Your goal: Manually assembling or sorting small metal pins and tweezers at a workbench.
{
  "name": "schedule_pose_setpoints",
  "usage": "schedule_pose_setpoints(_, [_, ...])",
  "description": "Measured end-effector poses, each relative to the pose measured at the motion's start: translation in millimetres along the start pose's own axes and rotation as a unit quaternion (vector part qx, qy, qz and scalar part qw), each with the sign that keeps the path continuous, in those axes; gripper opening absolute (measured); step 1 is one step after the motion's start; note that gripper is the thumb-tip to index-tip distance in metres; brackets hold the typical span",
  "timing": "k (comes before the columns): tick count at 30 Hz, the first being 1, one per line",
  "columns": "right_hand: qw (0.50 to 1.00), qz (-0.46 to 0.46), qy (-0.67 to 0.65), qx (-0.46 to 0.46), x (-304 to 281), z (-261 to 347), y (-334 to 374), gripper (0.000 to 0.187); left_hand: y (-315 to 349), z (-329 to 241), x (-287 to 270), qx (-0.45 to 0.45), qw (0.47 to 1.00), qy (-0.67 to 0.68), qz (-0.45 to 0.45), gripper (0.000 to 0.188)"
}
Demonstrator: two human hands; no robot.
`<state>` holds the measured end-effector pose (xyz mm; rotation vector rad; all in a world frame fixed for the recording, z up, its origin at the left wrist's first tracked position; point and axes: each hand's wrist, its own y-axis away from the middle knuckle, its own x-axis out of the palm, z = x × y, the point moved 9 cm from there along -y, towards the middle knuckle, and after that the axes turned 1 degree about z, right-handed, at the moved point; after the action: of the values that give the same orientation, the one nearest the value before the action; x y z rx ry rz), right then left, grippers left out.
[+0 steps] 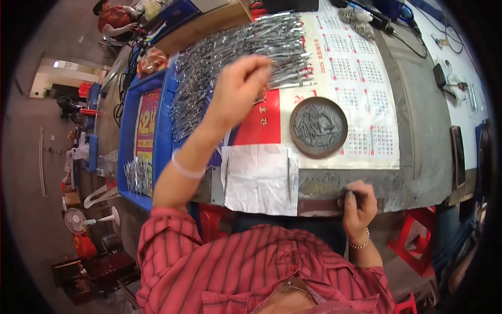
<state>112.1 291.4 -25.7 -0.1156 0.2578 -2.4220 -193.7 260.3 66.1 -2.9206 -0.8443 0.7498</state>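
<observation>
My left hand (pixel 241 89) reaches over a wide pile of thin, silvery metal rods (pixel 201 68). Its fingers are bent and closed; whatever they hold, if anything, cannot be made out. By the table's front edge, my right hand (pixel 360 205) is curled with thumb and fingers together, and its contents are hidden too. Between the hands lies a creased white paper sheet (pixel 256 180), with a thin metal piece (pixel 290 180) along its right side. Farther in, a round brown dish (pixel 296 144) holds many small grey pins (pixel 319 125).
A printed calendar sheet (pixel 366 112) covers much of the table. To the left stands a blue tray (pixel 127 131) with a small bunch of metal rods (pixel 137 177). A phone-like dark object (pixel 458 157) lies at right. Red stools (pixel 415 238) stand below, and another person (pixel 116 22) is far left.
</observation>
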Motion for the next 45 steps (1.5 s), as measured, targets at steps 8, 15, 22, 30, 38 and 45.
schedule_pose_setpoints(8, [0.995, 0.030, 0.055, -0.073, 7.7, 14.9, -7.3, 0.012, -147.1, 58.7, 12.6, 0.207, 0.928, -0.309, -0.026, 0.016])
schedule_pose_setpoints(15, [0.993, 0.045, 0.070, -0.080, 9.2, 16.4, -6.8, 0.011, -148.3, 45.9, 7.8, 0.252, 0.915, -0.313, -0.037, 0.017])
schedule_pose_setpoints(22, [1.000, -0.008, -0.006, 0.003, 6.3, -5.7, -0.7, 0.006, -14.8, 2.6, -77.7, 0.141, 0.959, -0.223, -0.099, 0.015])
schedule_pose_setpoints(30, [0.999, -0.026, 0.024, 0.008, 10.1, -3.8, 0.8, 0.005, 185.6, 50.2, -151.3, -0.088, 0.970, -0.147, -0.172, 0.019])
schedule_pose_setpoints(38, [0.994, -0.047, 0.096, -0.027, 9.3, 0.3, 7.0, 0.006, 259.3, 69.8, -159.1, -0.111, 0.950, -0.186, -0.226, 0.016])
schedule_pose_setpoints(45, [0.988, -0.049, 0.143, -0.042, 17.4, 0.7, 6.3, 0.007, 231.6, 81.7, -151.2, -0.066, 0.944, -0.263, -0.187, 0.017])
